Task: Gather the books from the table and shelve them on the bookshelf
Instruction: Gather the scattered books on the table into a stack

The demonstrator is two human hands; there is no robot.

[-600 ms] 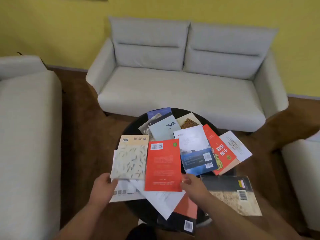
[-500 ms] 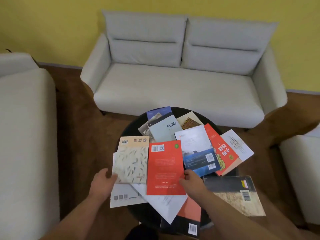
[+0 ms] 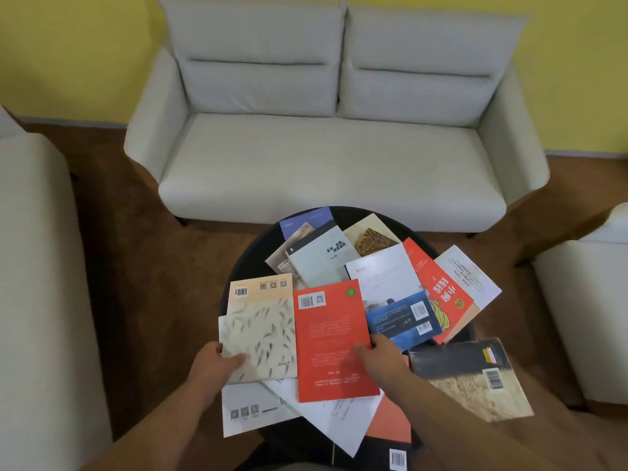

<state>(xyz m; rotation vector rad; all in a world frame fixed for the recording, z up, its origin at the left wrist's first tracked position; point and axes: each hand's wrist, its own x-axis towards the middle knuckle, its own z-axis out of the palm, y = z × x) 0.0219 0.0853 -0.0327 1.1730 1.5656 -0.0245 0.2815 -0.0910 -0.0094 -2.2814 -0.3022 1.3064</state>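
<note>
Several books lie fanned over a round black table (image 3: 248, 263). My left hand (image 3: 212, 365) grips the near left corner of a cream book with a leaf pattern (image 3: 260, 331), thumb on its cover. My right hand (image 3: 380, 360) grips the right edge of a red book with a barcode (image 3: 331, 338), thumb on top. To the right lie a blue book (image 3: 404, 321), a red-orange book with a yellow drawing (image 3: 438, 294) and a dark book with a wheat field (image 3: 469, 375). White books (image 3: 251, 407) stick out beneath. No bookshelf is in view.
A light grey two-seat sofa (image 3: 323, 147) stands behind the table against a yellow wall. Another pale seat (image 3: 37, 266) is at the left and a third (image 3: 584, 300) at the right. Brown floor surrounds the table.
Both hands have moved forward onto the books: the left thumb now lies on the cream book's corner and the right hand holds the red book's edge. The view has tilted down.
</note>
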